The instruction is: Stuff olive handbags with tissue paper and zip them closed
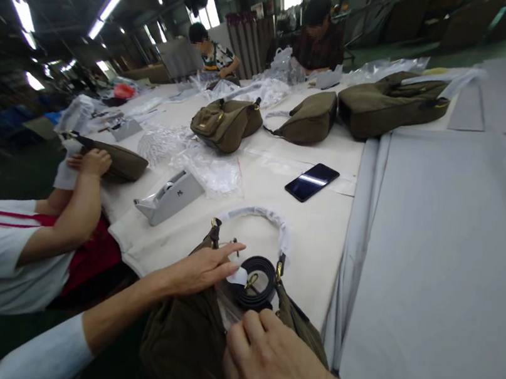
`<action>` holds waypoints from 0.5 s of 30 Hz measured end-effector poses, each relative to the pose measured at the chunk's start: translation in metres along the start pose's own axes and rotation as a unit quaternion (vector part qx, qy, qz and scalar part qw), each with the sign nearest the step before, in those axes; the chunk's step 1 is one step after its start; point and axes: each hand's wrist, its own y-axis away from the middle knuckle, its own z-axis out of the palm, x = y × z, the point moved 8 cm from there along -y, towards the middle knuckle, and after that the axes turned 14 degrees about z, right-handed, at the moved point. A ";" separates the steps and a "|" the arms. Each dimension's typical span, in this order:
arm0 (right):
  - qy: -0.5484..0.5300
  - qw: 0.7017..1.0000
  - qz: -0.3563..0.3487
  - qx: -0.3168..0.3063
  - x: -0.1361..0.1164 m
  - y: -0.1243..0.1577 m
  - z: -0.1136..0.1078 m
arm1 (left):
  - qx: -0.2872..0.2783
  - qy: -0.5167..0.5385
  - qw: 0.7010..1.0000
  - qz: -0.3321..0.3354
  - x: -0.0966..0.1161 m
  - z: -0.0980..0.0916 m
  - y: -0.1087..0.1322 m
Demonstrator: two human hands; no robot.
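Workshop interior, tube lights (111,4) upper left, pale worktop (322,238) running back through mid-frame. Green bag (183,340) at bottom centre, mouth gaping, wrapped handle (282,232) arched up behind. Coiled strap (259,263) sits at the mouth, gold clip (252,281) in its middle, white tag (239,276) beside.

Left hand (203,267): fingers spread over the bag's left rim, fingertips by the tag. Right hand (268,356): fingers curled at the near edge of the mouth; can't tell what they pinch, if anything.

Handling, my judgement: keep the mouth wide, support the coil so it won't unroll, keep the clip off the fabric, don't crease the tag or drag the handle wrap.

Also: phone (312,182) above centre, tape dispenser (178,197) left of centre; co-worker (56,236) at left, hands on another bag (126,161).
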 end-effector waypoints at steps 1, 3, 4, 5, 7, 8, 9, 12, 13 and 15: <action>-0.002 1.000 0.005 0.002 0.001 0.002 0.002 | -0.019 -0.034 0.999 0.034 0.004 -0.001 0.007; -0.008 1.000 0.014 0.011 0.003 0.005 0.005 | -0.014 -0.089 0.987 0.131 0.016 -0.007 0.025; -0.013 1.000 0.018 0.022 0.004 0.006 0.006 | 0.016 -0.094 0.980 0.177 0.023 -0.012 0.035; -0.019 0.999 0.021 0.035 0.004 0.007 0.006 | 0.051 -0.086 0.973 0.210 0.027 -0.018 0.044; -0.032 0.997 0.024 0.063 0.003 0.009 0.005 | 0.112 -0.048 0.968 0.221 0.029 -0.023 0.060; -0.038 0.996 0.025 0.075 0.003 0.009 0.004 | 0.131 -0.025 0.969 0.207 0.026 -0.023 0.064; -0.043 0.996 0.024 0.080 0.003 0.009 0.004 | 0.146 -0.004 0.971 0.188 0.024 -0.022 0.068; -0.052 0.996 0.018 0.067 0.000 0.008 0.005 | 0.162 0.034 0.975 0.150 0.020 -0.015 0.073; -0.053 0.997 0.013 0.061 -0.001 0.008 0.006 | 0.167 0.036 0.975 0.144 0.020 -0.013 0.074; -0.055 0.997 0.007 0.058 -0.001 0.009 0.005 | 0.176 0.024 0.975 0.135 0.020 -0.009 0.077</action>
